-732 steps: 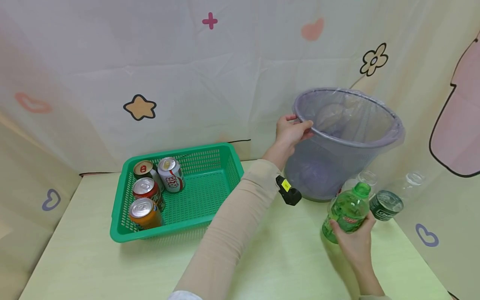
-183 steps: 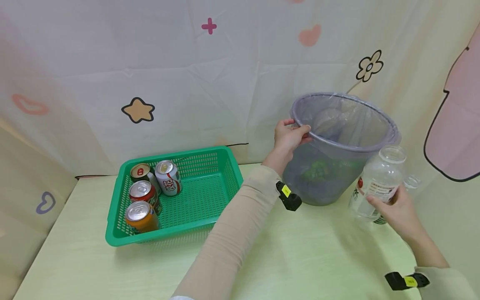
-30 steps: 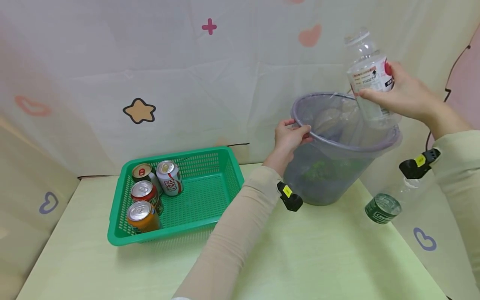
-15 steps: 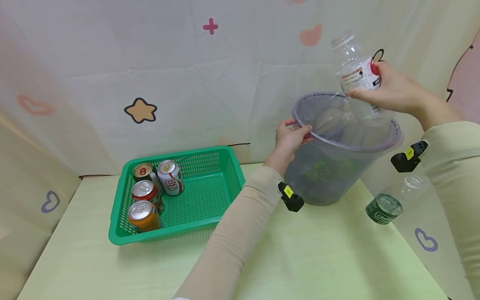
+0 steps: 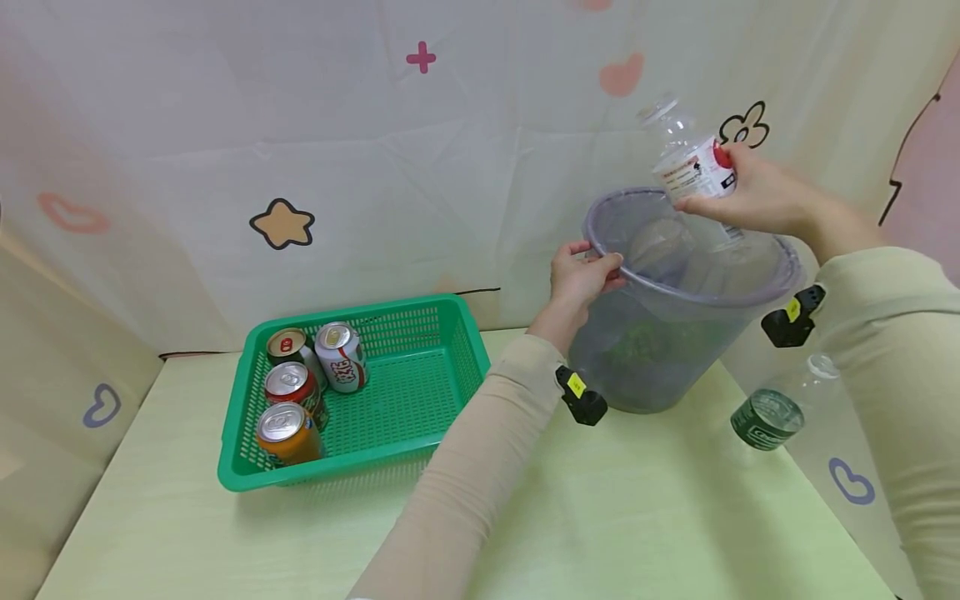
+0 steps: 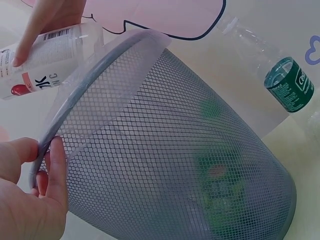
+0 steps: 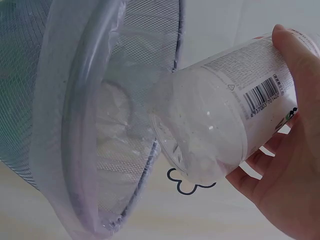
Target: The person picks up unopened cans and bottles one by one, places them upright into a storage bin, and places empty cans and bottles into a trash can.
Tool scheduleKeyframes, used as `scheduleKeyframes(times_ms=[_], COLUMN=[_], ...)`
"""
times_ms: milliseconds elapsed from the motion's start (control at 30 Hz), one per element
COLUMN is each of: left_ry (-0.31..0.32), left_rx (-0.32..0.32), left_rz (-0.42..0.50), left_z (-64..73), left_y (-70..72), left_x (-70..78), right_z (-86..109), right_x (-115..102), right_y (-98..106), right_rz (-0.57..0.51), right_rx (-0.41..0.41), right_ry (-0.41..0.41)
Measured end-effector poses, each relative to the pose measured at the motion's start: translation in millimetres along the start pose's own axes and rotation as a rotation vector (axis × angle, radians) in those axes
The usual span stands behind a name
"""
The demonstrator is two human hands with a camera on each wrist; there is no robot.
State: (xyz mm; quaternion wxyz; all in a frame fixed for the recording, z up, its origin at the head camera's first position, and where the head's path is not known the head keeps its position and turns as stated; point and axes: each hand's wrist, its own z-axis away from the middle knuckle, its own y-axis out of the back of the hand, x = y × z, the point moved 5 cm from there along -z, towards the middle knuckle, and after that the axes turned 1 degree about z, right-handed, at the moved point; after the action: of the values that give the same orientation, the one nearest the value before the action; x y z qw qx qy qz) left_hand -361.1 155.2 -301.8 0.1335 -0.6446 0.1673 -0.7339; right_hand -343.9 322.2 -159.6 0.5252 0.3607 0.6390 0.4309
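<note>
My left hand [image 5: 581,273] pinches the near-left rim of a mesh trash bin [image 5: 645,358] lined with a clear plastic bag. In my right hand [image 5: 765,196] is a clear plastic bottle [image 5: 696,173] with a white and red label, gripped round its middle. The bottle tilts over the bin's opening, its base low and its neck pointing up to the left. Seen from the right wrist, the bottle's base [image 7: 195,135] faces the bag-lined mouth. A green bottle [image 6: 220,190] shows blurred through the mesh, inside the bin.
Right of the bin a clear bottle with a green label [image 5: 768,417] stands near the table's right edge. To the left sits a green plastic basket [image 5: 405,392] with several drink cans [image 5: 341,358] at its left end. A patterned curtain [image 5: 375,167] hangs behind.
The green bottle, upright in my right hand in the oldest frame, is now in the bin. Over the last second the clear bottle has moved left and slightly down over the opening.
</note>
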Motion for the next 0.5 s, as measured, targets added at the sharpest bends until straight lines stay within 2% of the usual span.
scheduleKeyframes(times_ms=[500], left_ry=[0.009], left_rx=[0.01], left_rz=[-0.002], left_z=[-0.2], left_y=[-1.5], left_x=[-1.9], right_z=[-1.9], right_x=[0.3], right_y=[-15.7], right_rz=[0.044], right_rx=[-0.066], right_ry=[-0.014])
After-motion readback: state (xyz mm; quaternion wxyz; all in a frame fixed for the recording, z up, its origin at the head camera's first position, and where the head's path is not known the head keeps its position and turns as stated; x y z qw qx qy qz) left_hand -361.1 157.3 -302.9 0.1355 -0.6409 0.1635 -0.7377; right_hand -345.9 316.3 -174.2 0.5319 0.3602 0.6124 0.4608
